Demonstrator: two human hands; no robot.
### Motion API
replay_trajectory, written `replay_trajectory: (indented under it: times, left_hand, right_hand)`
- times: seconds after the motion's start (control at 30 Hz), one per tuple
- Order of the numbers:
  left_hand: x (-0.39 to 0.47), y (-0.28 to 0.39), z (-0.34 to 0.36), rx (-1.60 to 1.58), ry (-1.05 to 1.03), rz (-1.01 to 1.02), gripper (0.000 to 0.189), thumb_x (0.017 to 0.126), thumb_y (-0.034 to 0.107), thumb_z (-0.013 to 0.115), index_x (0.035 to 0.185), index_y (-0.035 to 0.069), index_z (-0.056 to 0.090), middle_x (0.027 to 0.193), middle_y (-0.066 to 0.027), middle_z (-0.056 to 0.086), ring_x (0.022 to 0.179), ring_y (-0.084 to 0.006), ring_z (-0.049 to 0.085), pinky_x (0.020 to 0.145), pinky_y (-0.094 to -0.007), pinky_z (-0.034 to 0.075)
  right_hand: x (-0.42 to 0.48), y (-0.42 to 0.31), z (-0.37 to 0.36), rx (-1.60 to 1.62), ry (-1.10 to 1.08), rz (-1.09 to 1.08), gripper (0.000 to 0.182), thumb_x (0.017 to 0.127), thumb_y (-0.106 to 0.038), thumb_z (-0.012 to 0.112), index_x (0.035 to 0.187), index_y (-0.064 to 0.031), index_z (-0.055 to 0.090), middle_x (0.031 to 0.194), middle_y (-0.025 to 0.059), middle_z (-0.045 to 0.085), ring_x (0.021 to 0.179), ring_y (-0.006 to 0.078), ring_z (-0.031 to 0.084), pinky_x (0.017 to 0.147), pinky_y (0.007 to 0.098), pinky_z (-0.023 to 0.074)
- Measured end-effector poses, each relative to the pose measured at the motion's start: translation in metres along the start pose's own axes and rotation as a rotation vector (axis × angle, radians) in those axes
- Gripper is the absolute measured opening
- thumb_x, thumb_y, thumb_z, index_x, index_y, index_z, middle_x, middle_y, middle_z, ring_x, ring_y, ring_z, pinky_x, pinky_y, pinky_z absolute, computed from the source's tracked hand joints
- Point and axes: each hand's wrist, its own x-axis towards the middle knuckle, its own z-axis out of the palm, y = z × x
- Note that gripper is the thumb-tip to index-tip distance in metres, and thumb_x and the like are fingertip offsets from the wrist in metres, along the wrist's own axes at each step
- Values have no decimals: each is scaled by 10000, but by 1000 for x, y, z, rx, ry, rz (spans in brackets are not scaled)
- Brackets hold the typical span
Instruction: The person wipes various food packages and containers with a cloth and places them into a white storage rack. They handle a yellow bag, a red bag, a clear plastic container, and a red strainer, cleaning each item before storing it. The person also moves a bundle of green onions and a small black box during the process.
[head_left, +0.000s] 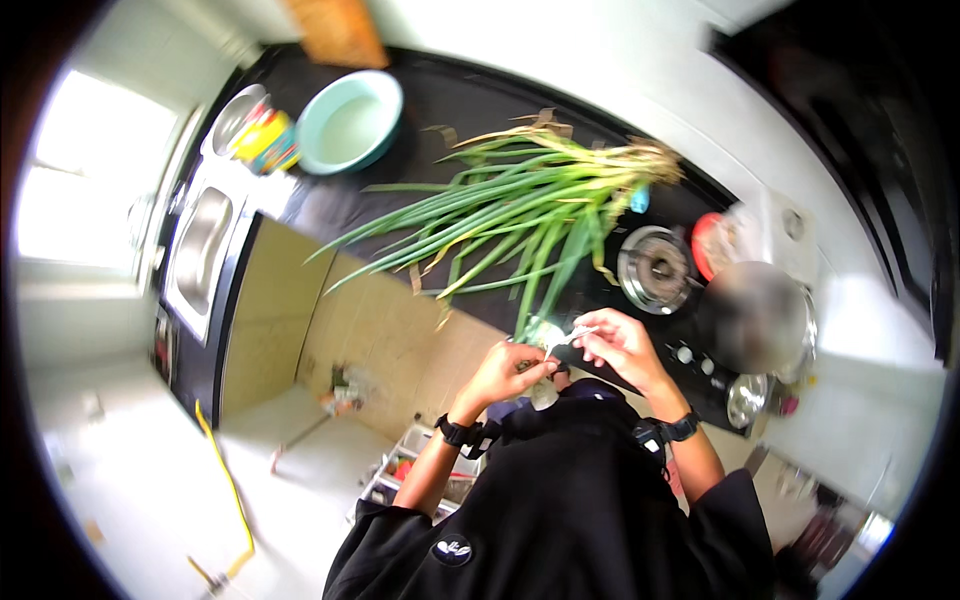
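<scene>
A large bunch of green onions (510, 195) lies on the black countertop, its roots towards the gas burner and its leaves spread to the left. Close in front of my body, my left hand (517, 369) has its fingers closed on a small whitish item, too blurred to name. Beside it my right hand (616, 346) pinches a thin white strip (579, 334) that runs between both hands. Green leaf ends reach down close to my left hand; whether they touch it I cannot tell. Some pale, shiny material hangs below my left fingers.
A gas burner (657, 270) and a lidded pan (757, 318) are to the right, with a red dish (709, 246) behind. At the back left stand a light-blue basin (349, 123) and a yellow package (267, 144), near a steel sink (204, 250). A wire-like rack (411, 442) stands on the floor.
</scene>
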Motion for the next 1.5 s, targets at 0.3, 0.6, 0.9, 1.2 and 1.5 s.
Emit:
replay_trajectory:
  times: [0.3,0.6,0.9,1.2,1.5]
  left_hand:
    - [-192,-131,-59,-521,715,-593,289,931,257,664,1067,10,730,867,-12,691,752,-63,581,679,-240,480]
    - [-436,-289,-127,-473,1990,-987,376,903,327,658,924,-49,663,876,-101,687,748,-230,655,642,-423,551]
    - [-234,-110,-105,-1078,1080,-480,221,891,181,592,1048,33,638,1007,-89,675,857,-226,652,807,-363,536]
    - [-59,49,73,-719,240,-347,395,829,138,532,1158,-52,641,1106,-128,678,1055,-222,625,988,-327,439]
    - [-17,121,238,145,248,37,170,858,17,599,1010,-45,645,1194,-148,622,1117,-247,574,973,-328,423]
  right_hand:
    - [55,42,37,-212,-197,171,247,948,-132,604,1161,-8,591,911,68,681,712,80,612,611,210,480]
    - [61,46,29,-304,-181,173,228,949,-151,599,1136,-21,610,921,39,672,732,63,592,623,203,474]
    - [11,65,-5,-208,-57,143,215,952,-151,605,1124,-27,632,942,59,681,798,83,623,693,229,503]
    - [-84,56,-53,-497,-139,-297,734,761,-233,822,1388,-63,480,1285,113,589,1131,216,585,955,360,475]
    - [-205,101,-163,-262,44,-253,199,854,-134,682,958,36,680,896,109,704,711,139,605,721,289,493]
